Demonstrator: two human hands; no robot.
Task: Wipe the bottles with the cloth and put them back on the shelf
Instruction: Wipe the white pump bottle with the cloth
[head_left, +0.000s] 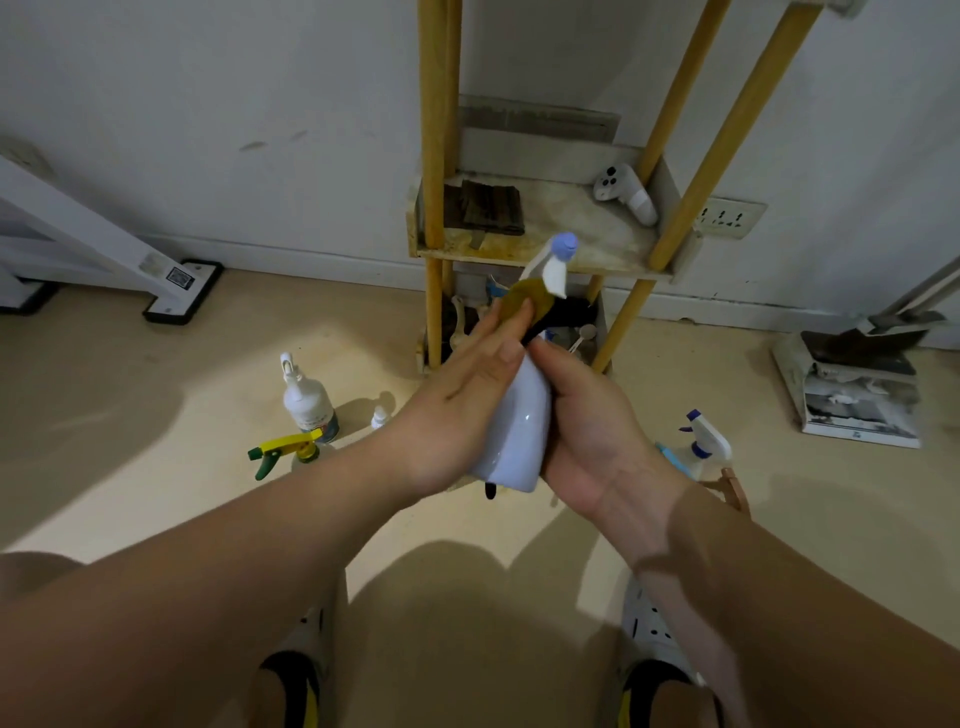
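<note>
Spray bottle (519, 431) held mid-air at frame centre, nozzle tilted toward 1 o'clock, not on shelf (524, 249) at 12 o'clock. Right hand (597, 436) grips body from 3 o'clock side, thumb across front, probably to steady it for rubbing. Left hand (462, 400) flat, fingers straight, pressing cloth (524, 299) onto neck below trigger. Wiping likely underway. White bottle (306, 400) at 8 o'clock and blue-capped sprayer (704, 441) at 3 o'clock stand on floor, likely awaiting their turn.

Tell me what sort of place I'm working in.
Probably a storage corner in a home: a wooden shelf rack, a wall socket beside it, and a dustpan nearby. The right hand grips a white spray bottle.
</note>
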